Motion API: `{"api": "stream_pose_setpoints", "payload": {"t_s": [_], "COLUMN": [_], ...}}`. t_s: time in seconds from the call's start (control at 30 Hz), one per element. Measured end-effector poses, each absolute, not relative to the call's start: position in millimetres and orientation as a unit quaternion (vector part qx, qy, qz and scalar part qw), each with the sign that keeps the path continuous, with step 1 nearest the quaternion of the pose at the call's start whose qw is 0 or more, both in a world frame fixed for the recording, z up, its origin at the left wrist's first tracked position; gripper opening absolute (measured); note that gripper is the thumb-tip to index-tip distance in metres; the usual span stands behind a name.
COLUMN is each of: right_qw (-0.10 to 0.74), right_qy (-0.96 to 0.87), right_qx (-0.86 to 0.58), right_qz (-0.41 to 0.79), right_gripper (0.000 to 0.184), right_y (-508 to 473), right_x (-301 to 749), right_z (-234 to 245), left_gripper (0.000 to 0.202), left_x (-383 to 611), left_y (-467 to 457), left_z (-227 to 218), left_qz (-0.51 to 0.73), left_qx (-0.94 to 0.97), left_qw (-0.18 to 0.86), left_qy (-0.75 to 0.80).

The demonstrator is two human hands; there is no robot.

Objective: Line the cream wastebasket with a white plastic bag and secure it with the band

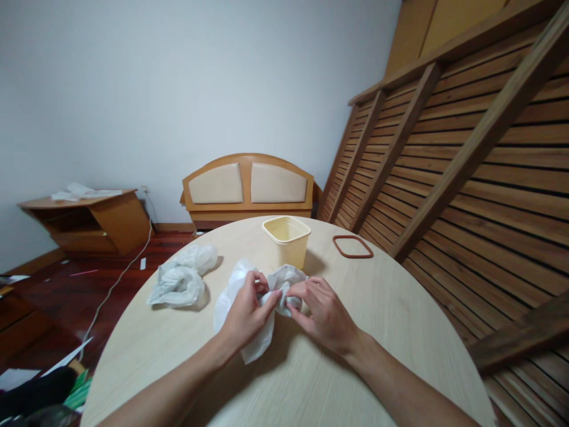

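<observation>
Both hands meet over the near middle of the round table (355,332), working on one crumpled white plastic bag (237,290). My left hand (249,305) pinches the bag at its bunched middle, with loose plastic spreading out to the left and below. From the other side my right hand (324,311) grips the twisted part between thumb and fingers. Just behind the hands stands a pale yellow square bin (287,240), upright and without a cover. Off to the left lie more crumpled white plastic bags (180,281), untouched. The fingertips partly hide the gathered plastic.
A brown squarish ring (353,247) lies flat at the table's right. Leaning wooden slats (471,178) flank the right side. Beyond the table are a headboard (246,184) and a low wooden cabinet (89,222), with a cable (118,281) on the floor.
</observation>
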State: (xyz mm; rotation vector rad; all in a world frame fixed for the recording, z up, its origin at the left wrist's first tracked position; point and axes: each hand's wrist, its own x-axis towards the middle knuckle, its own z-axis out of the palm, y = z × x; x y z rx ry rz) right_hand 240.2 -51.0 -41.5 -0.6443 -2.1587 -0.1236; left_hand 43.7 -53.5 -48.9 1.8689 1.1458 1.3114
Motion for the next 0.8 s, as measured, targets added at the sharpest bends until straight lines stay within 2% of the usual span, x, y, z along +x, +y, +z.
{"api": "stream_pose_setpoints", "payload": {"t_s": [0.1, 0.27, 0.43, 0.57, 0.8], "right_qw": [0.419, 0.394, 0.402, 0.390, 0.411], "right_qy": [-0.871, -0.887, -0.883, -0.888, -0.877], "right_qx": [-0.254, -0.237, -0.234, -0.234, -0.241], "right_qz": [-0.046, -0.049, -0.065, -0.061, -0.058], "right_gripper": [0.020, 0.015, 0.014, 0.014, 0.018], "right_y": [-51, -51, -51, -49, -49], "right_x": [240, 240, 240, 241, 242], "right_z": [-43, -43, -42, -41, -42], "left_gripper": [0.023, 0.009, 0.025, 0.037, 0.027], "left_x": [43, 42, 43, 42, 42], "left_y": [-56, -63, -69, -70, -67], "left_z": [-52, -48, -40, -39, -44], "left_qz": [0.502, 0.401, 0.364, 0.333, 0.335], "left_qx": [0.703, 0.782, 0.820, 0.834, 0.836], "left_qw": [0.225, 0.142, 0.071, 0.046, 0.052], "left_qy": [0.451, 0.455, 0.436, 0.438, 0.431]}}
